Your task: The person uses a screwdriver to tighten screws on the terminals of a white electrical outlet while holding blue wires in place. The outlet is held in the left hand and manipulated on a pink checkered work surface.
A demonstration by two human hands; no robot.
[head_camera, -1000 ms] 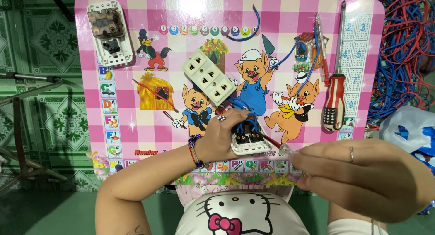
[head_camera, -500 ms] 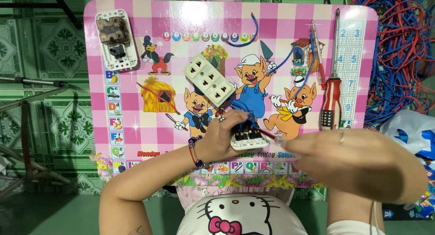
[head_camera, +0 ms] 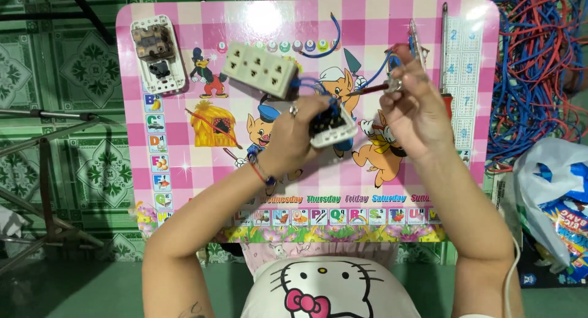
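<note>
My left hand grips a small white socket module above a pink checkered cartoon table. Blue wires run from the module to a cream multi-hole socket strip that lies tilted just up and left of the hand. My right hand is raised beside the module and pinches a thin red-tipped wire end between its fingertips. What exactly sits at the fingertips is too small to tell. Part of a red-handled screwdriver shows behind my right hand.
A white switch plate with a brown insert lies at the table's top left, and a loose blue wire at top centre. A tangle of red and blue wires and a plastic bag lie to the right. A metal stand is on the left.
Both hands have moved up from the table's near edge to its middle. The module went with my left hand, the socket strip shifted up and left, and my right hand now pinches a wire end.
</note>
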